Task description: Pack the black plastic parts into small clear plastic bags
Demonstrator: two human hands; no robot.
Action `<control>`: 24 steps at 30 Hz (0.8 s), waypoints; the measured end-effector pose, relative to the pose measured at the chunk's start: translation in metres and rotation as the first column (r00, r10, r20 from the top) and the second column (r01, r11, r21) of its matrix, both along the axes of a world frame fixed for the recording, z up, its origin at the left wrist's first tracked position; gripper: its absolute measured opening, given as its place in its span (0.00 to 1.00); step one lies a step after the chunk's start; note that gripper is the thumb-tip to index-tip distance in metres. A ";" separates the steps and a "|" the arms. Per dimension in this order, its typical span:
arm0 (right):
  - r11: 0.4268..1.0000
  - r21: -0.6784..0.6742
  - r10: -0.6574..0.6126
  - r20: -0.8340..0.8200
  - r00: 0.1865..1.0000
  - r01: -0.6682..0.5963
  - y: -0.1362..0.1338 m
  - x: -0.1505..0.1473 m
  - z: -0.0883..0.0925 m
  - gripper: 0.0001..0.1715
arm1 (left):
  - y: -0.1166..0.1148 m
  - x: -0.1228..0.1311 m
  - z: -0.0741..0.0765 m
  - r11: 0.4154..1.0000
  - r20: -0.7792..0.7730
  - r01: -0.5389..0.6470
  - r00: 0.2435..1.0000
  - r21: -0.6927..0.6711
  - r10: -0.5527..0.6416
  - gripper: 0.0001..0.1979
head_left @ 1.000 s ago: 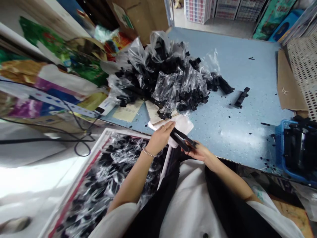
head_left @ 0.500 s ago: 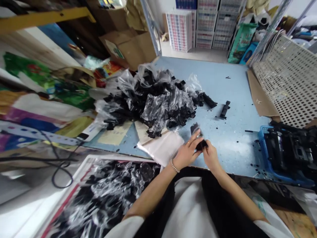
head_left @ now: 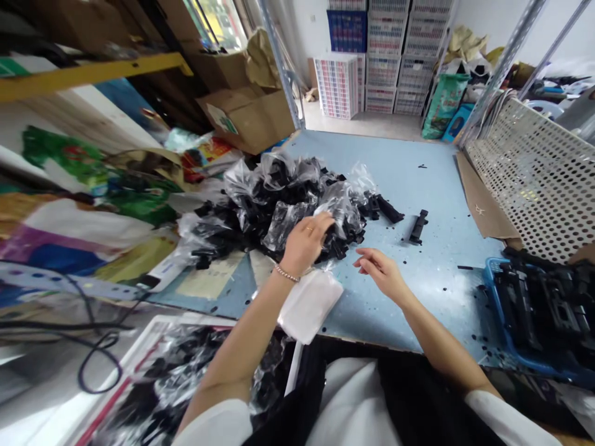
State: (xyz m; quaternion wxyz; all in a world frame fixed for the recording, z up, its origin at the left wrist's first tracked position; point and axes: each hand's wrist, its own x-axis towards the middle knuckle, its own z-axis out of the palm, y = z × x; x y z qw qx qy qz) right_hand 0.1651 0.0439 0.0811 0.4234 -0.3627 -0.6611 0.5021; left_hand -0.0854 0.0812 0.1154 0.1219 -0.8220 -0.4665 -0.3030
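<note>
My left hand, wearing a bracelet and a ring, reaches over the front of a heap of black plastic parts in clear bags. Its fingers stretch out against the bagged parts; what lies under them is hidden. My right hand hovers above the blue table with fingers apart and nothing in them. Between and below the hands lies a stack of clear plastic bags at the table's front edge. A loose black part lies to the right of the heap, and another black part rests at the heap's edge.
At right stands a blue basket of black parts, with a perforated cream panel behind it. Below the table at left, a white-rimmed box holds bagged parts. Cardboard boxes and bags crowd the left side; white crates stand beyond.
Both hands held a black part together over the table. My left hand has moved left onto the heap, and my right hand has come away without the part. The view has tilted up slightly.
</note>
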 end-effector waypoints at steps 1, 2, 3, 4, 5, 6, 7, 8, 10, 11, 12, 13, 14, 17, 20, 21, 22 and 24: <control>1.000 -0.018 0.016 0.020 1.000 -0.016 0.012 0.000 -0.008 0.19 | 0.011 -0.011 -0.004 0.996 -0.037 -0.065 0.997 -0.057 0.062 0.21; 1.000 -0.019 0.012 0.057 0.998 -0.011 0.027 0.002 -0.016 0.19 | 0.019 -0.020 -0.009 0.986 -0.080 -0.119 0.991 -0.117 0.110 0.22; 1.000 -0.001 -0.009 0.114 0.993 0.009 0.043 0.005 -0.023 0.18 | 0.025 -0.027 -0.015 0.971 -0.123 -0.162 0.982 -0.175 0.142 0.23; 0.999 0.036 -0.046 0.188 0.981 0.040 0.061 0.009 -0.029 0.18 | 0.027 -0.032 -0.021 0.955 -0.157 -0.192 0.975 -0.225 0.159 0.24; 0.993 0.091 -0.094 0.273 0.958 0.072 0.081 0.014 -0.034 0.18 | 0.028 -0.035 -0.027 0.942 -0.179 -0.210 0.970 -0.262 0.166 0.26; 0.983 0.159 -0.147 0.365 0.919 0.094 0.102 0.019 -0.036 0.20 | 0.026 -0.036 -0.032 0.934 -0.187 -0.217 0.968 -0.283 0.168 0.28; 0.968 0.231 -0.200 0.460 0.865 0.101 0.124 0.023 -0.037 0.23 | 0.024 -0.035 -0.036 0.932 -0.184 -0.218 0.968 -0.289 0.170 0.30; 0.951 0.297 -0.246 0.554 0.795 0.087 0.147 0.027 -0.036 0.28 | 0.020 -0.034 -0.038 0.933 -0.177 -0.217 0.969 -0.286 0.171 0.31; 0.926 0.378 -0.304 0.729 0.613 0.008 0.193 0.031 -0.030 0.43 | 0.013 -0.030 -0.040 0.938 -0.163 -0.220 0.970 -0.269 0.180 0.32; 0.922 0.385 -0.311 0.803 0.509 -0.044 0.214 0.031 -0.026 0.50 | 0.010 -0.028 -0.040 0.939 -0.164 -0.224 0.969 -0.262 0.185 0.33; 0.924 0.372 -0.305 0.860 0.409 -0.093 0.235 0.029 -0.022 0.57 | 0.008 -0.026 -0.039 0.939 -0.169 -0.227 0.968 -0.259 0.188 0.33; 0.931 0.341 -0.285 0.904 0.318 -0.134 0.253 0.025 -0.018 0.62 | 0.007 -0.025 -0.040 0.938 -0.175 -0.228 0.967 -0.260 0.186 0.33; 0.940 0.297 -0.253 0.937 0.243 -0.166 0.269 0.021 -0.015 0.66 | 0.007 -0.023 -0.041 0.938 -0.180 -0.226 0.967 -0.264 0.183 0.33; 0.957 0.175 -0.148 0.980 0.132 -0.230 0.303 0.007 -0.010 0.63 | 0.012 -0.019 -0.048 0.935 -0.165 -0.236 0.966 -0.264 0.197 0.30; 0.947 0.158 -0.119 0.982 0.149 -0.282 0.314 -0.003 -0.014 0.42 | 0.020 -0.014 -0.056 0.926 -0.134 -0.286 0.956 -0.248 0.259 0.27; 0.941 0.170 -0.124 0.978 0.167 -0.294 0.314 -0.004 -0.016 0.37 | 0.022 -0.012 -0.057 0.923 -0.124 -0.299 0.953 -0.244 0.276 0.26; 0.936 0.183 -0.129 0.973 0.190 -0.302 0.313 -0.004 -0.017 0.32 | 0.023 -0.011 -0.058 0.921 -0.114 -0.308 0.951 -0.239 0.288 0.26; 0.929 0.217 -0.143 0.957 0.251 -0.298 0.309 -0.003 -0.020 0.26 | 0.023 -0.007 -0.057 0.924 -0.094 -0.310 0.951 -0.226 0.296 0.26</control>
